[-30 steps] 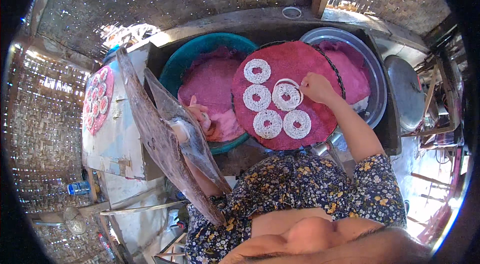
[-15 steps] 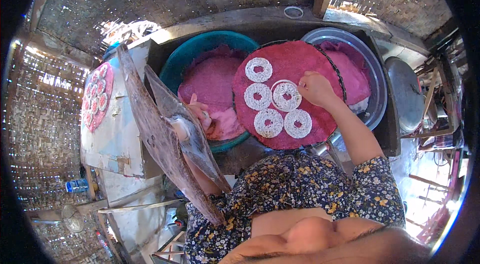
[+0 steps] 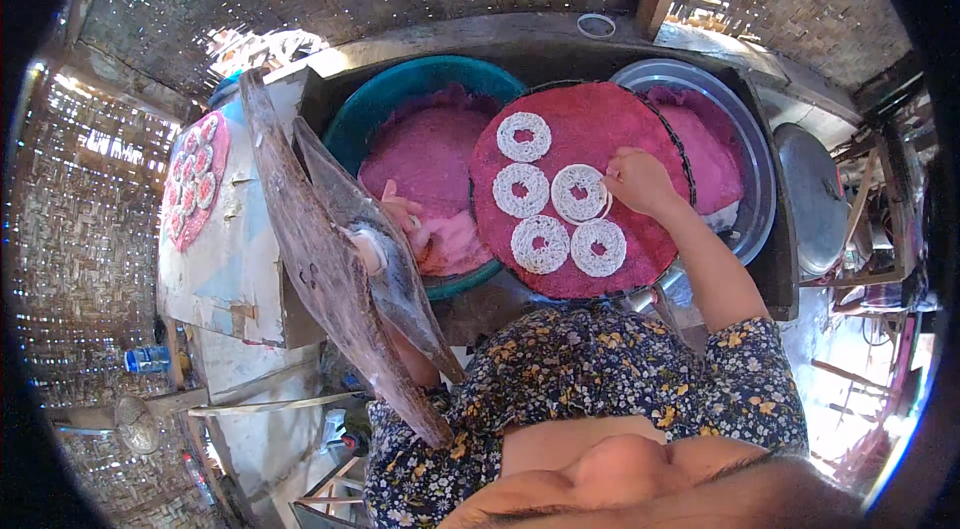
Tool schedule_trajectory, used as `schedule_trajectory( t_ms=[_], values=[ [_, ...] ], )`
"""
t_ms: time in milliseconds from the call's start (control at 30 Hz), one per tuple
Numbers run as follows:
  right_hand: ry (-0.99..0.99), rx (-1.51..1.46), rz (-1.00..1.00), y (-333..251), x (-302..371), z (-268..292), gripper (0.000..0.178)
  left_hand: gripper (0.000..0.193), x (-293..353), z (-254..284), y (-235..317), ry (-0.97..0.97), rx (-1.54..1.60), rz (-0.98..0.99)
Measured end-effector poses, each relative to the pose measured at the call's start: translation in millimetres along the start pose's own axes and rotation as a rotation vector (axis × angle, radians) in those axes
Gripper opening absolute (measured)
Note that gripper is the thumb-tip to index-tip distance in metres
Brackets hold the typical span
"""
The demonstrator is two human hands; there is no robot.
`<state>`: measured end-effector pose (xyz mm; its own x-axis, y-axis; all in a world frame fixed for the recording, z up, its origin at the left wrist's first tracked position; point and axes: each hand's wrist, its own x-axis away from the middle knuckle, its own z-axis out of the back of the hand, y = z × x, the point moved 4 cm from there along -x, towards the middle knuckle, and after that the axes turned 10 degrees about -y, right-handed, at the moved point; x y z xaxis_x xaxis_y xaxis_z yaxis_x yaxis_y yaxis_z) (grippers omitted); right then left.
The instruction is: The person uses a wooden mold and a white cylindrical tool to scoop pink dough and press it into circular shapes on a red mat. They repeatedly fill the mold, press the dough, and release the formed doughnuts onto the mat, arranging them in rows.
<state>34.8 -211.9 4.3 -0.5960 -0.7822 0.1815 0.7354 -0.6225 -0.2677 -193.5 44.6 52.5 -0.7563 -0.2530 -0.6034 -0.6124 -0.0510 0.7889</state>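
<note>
On a round red cloth (image 3: pixel 640 119) lie several white lacy rings of noodle-like strands, each with a hole in the middle. Around one of them, a lacy ring (image 3: pixel 575 194) at centre right, sits a thin white hoop (image 3: pixel 557 205). My right hand (image 3: pixel 641 181) is closed, its fingers pinching the hoop's right edge. My left hand (image 3: pixel 402 209) is over the pink cloth or mass in the teal basin (image 3: pixel 345 129), fingers partly spread. A dark wooden two-board tool (image 3: pixel 320 249) crosses in front of my left forearm and hides part of it.
A grey metal basin (image 3: pixel 765 179) with pink material stands right, beside a round lid (image 3: pixel 808 199). Left, a pink round sheet (image 3: pixel 210 144) bearing several pink-white rings lies on a worn board (image 3: pixel 225 279). Another white hoop (image 3: pixel 596 26) rests on the back ledge.
The white hoop has shifted slightly and looks tilted up at its right edge, still in my right hand. The view has turned slightly. My left hand stays over the teal basin.
</note>
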Motion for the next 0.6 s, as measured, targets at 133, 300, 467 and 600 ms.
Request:
schedule_trajectory(
  t_ms=[133, 300, 467, 600],
  values=[
    [0.074, -0.032, -0.015, -7, -4, 8, 0.022, 0.017, -1, 0, 7, 0.009, -0.007, -0.005],
    [0.065, 0.048, 0.042, 0, -8, -3, 0.022, 0.017, -3, -1, 1, -0.021, 0.035, 0.0],
    [0.163, -0.104, -0.142, 0, 33, 43, 0.019, 0.016, -4, 5, 8, -0.028, 0.129, 0.028],
    [0.12, -0.139, -0.359, 26, 78, 39, 0.016, 0.015, 6, 11, 3, 0.1, 0.081, 0.13]
  ],
)
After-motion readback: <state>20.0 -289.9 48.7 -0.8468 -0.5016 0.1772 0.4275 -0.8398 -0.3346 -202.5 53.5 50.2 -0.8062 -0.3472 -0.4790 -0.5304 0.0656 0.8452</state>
